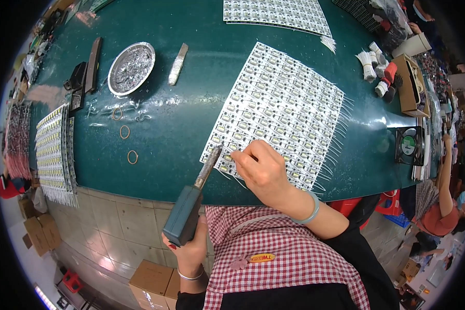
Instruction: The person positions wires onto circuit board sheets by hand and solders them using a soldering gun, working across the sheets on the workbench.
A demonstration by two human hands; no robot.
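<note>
My left hand (pixel 192 249) is wrapped around the grip of a dark green soldering gun (pixel 183 212), just off the table's front edge. The gun's metal tip points up and away, reaching the lower left corner of a white panel of small circuit boards (pixel 281 108). Rows of yellowish components and dark parts cover this panel, and thin white wires (pixel 335 144) stick out along its right edge. My right hand (pixel 263 173) is closed in a pinch over the panel's lower part, right of the tip. Whatever its fingertips hold is too small to make out.
A metal bowl of silvery scraps (pixel 132 70) and a wrapped bar (pixel 178 64) lie at the far left, near several rubber bands (pixel 124 132). More panels (pixel 56 155) stand at the left edge. A small fan (pixel 409 145) and wire bundles (pixel 367 67) sit right.
</note>
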